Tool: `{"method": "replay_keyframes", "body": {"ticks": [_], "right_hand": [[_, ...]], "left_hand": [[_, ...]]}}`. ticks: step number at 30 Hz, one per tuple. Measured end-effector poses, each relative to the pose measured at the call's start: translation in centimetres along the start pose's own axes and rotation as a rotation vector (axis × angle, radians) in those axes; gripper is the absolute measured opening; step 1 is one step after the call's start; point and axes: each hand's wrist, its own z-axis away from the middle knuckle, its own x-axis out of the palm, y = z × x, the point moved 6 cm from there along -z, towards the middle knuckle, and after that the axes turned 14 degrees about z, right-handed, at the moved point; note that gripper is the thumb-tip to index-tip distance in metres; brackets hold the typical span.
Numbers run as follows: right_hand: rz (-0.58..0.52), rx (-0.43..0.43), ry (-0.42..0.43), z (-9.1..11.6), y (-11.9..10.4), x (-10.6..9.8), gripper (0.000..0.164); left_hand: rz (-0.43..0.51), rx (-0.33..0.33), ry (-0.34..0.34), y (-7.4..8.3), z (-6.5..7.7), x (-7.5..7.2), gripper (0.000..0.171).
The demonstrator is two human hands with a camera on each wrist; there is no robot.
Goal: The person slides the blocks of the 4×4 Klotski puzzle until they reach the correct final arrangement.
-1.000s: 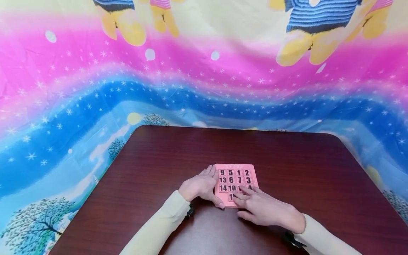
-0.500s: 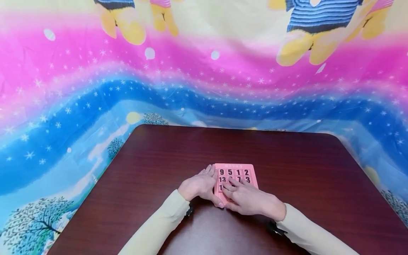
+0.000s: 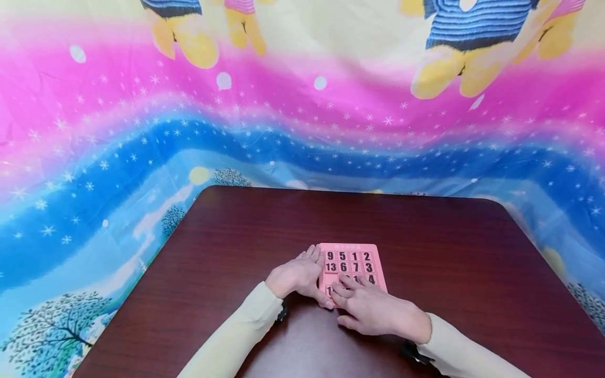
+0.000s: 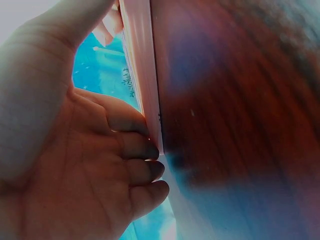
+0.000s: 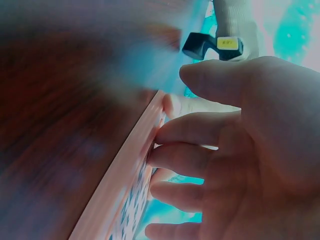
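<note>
1 pink board lies flat on the table, its top row reading 9, 5, 1, 2. Left hand touches its left side, thumb spread from the fingers at the near corner; right hand, fingers extended and apart, partly hides the lower tiles.

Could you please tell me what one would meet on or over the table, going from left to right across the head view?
Left sleeve, left hand, puzzle, right hand, right sleeve.
</note>
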Motion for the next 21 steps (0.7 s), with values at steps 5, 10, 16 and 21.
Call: {"method": "replay_keyframes", "body": {"ticks": [5,10,16,21], "right_hand": [[-0.009,-0.002,0.000,0.2,0.0,-0.2,0.051],[-0.060,0.017,-0.002,-0.4,1.0,-0.3,0.054],[-0.073,0.073,-0.016,-1.8,2.5,0.2,0.055],[-0.090,0.095,-0.050,-2.2,3.0,1.0,0.056]], "left_hand": [[-0.011,-0.003,0.000,0.0,-0.1,0.1,0.129],[-0.008,0.004,0.005,-0.1,0.0,0.0,0.129],[-0.006,0.004,0.003,0.0,0.0,-0.1,0.130],[-0.001,0.006,0.001,0.1,0.0,0.0,0.129]]}}
